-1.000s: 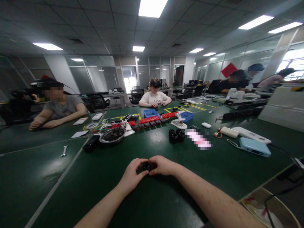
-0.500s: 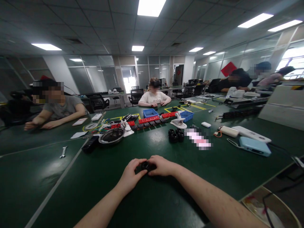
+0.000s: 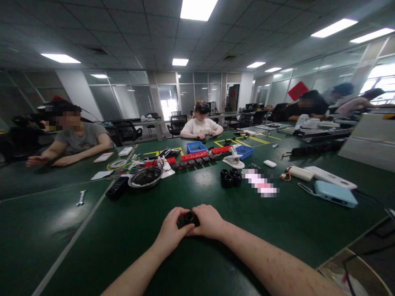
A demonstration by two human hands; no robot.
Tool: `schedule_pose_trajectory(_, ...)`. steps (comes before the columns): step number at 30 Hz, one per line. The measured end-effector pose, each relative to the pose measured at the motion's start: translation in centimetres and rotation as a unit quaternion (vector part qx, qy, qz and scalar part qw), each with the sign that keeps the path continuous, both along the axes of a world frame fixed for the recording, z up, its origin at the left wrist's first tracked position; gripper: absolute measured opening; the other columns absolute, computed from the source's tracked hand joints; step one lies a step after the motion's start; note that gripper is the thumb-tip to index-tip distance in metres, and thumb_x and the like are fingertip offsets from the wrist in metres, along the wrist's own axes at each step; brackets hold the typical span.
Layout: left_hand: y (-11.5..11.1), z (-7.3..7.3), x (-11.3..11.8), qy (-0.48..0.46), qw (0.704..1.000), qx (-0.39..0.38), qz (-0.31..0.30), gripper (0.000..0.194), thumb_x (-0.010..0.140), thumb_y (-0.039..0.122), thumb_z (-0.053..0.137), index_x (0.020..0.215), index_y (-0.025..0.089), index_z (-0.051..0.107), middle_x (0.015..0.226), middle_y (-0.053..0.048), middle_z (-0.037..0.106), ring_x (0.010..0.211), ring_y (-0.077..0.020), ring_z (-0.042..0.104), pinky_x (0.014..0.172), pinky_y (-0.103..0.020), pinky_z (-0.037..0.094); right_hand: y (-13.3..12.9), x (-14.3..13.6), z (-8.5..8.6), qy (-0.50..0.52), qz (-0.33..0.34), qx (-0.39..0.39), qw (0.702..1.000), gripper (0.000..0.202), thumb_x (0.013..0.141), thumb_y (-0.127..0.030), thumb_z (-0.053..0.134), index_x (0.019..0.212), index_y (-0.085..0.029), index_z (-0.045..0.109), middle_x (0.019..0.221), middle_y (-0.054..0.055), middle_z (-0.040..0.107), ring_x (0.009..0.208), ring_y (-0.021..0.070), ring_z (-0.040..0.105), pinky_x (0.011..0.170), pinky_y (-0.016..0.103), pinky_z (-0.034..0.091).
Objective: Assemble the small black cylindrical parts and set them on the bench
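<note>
Between my two hands is a small round black part (image 3: 190, 218) with a ring-shaped opening at its top; its exact kind is unclear. My left hand (image 3: 173, 226) grips it from the left with thumb and fingers. From the right, my right hand (image 3: 209, 222) closes on the same part, its fingertips partly hidden behind it. Both hands are low over the green table (image 3: 138, 246). Further off, a cluster of several similar round black parts (image 3: 231, 178) stands on the tabletop.
Beyond lie a round dark dish (image 3: 145, 177), a white clip stand (image 3: 233, 158), red strips (image 3: 194, 155) and blue trays (image 3: 196, 147). A wrench (image 3: 81, 197) is at left, a light-blue device (image 3: 335, 193) at right. People (image 3: 202, 126) sit around the table.
The black part shows its top opening more toward me, and my right hand has come further round it. My view has shifted slightly.
</note>
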State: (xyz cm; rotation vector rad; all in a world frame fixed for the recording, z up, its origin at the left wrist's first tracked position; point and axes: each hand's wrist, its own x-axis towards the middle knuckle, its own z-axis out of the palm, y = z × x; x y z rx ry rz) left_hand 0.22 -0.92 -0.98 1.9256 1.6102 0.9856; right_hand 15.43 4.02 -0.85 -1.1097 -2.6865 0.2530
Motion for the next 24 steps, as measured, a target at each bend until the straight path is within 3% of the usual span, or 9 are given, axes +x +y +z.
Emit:
schedule_pose_trajectory(3,0.1,0.1,-0.3,-0.011,1.000,0.000,-0.022,0.024,0.067,0.023,0.062,0.091,0.023,0.058,0.089,-0.002,0.058,0.085,-0.0211,0.054,0.069,-0.030,0.043,0.3,0.7,0.6,0.020,0.044,-0.037,0.998,0.057,0.058,-0.059,0.062,0.095,-0.016,0.056,0.087,0.007,0.059,0.079,0.0227,0.053,0.066,0.031,0.039)
schedule_pose_trajectory(5,0.1,0.1,-0.5,-0.018,0.999,-0.004,-0.038,0.026,0.069,0.023,0.061,0.095,0.024,0.058,0.093,-0.003,0.059,0.088,-0.0212,0.054,0.071,-0.030,0.043,0.8,1.3,0.9,0.032,0.081,-0.076,0.993,0.048,0.061,-0.049,0.065,0.096,-0.016,0.056,0.087,0.005,0.058,0.080,0.0206,0.052,0.067,0.029,0.038)
schedule_pose_trajectory(8,0.0,0.1,-0.5,-0.026,0.998,-0.012,-0.054,0.030,0.070,0.022,0.060,0.100,0.025,0.058,0.097,-0.003,0.059,0.091,-0.0215,0.054,0.074,-0.031,0.043,1.5,2.0,1.0,0.048,0.116,-0.149,0.981,0.026,0.066,-0.031,0.065,0.085,-0.016,0.059,0.078,0.001,0.057,0.072,0.0146,0.052,0.061,0.023,0.037)
schedule_pose_trajectory(11,0.0,0.1,-0.3,-0.023,0.998,-0.013,-0.057,0.029,0.069,0.023,0.061,0.098,0.025,0.058,0.095,-0.003,0.059,0.089,-0.0215,0.054,0.072,-0.030,0.042,1.8,2.0,0.6,0.074,0.099,-0.187,0.975,0.019,0.067,-0.029,0.065,0.078,-0.015,0.057,0.071,-0.002,0.055,0.064,0.0109,0.050,0.054,0.020,0.034)
schedule_pose_trajectory(15,-0.1,0.1,0.0,-0.005,0.999,-0.011,-0.035,0.025,0.067,0.024,0.063,0.091,0.022,0.058,0.088,-0.002,0.058,0.081,-0.0206,0.054,0.067,-0.029,0.041,1.2,1.1,-0.1,0.062,0.026,-0.118,0.991,0.038,0.058,-0.046,0.067,0.078,-0.016,0.055,0.070,-0.001,0.056,0.061,0.0127,0.050,0.050,0.021,0.032)
schedule_pose_trajectory(19,-0.1,0.0,0.2,0.006,1.000,0.000,0.001,0.021,0.065,0.025,0.064,0.084,0.020,0.057,0.082,-0.001,0.056,0.077,-0.0203,0.053,0.064,-0.029,0.040,0.1,0.0,-0.1,0.011,-0.031,-0.007,0.999,0.041,0.062,-0.054,0.059,0.079,-0.016,0.056,0.073,0.005,0.059,0.065,0.0186,0.054,0.055,0.026,0.036)
schedule_pose_trajectory(24,-0.2,0.0,0.0,0.005,1.000,-0.004,-0.007,0.023,0.068,0.024,0.061,0.090,0.020,0.056,0.087,-0.003,0.057,0.082,-0.0211,0.053,0.068,-0.030,0.041,-0.4,0.3,0.5,0.018,0.002,-0.017,1.000,0.052,0.060,-0.058,0.059,0.089,-0.015,0.057,0.082,0.008,0.060,0.074,0.0230,0.055,0.062,0.030,0.040)
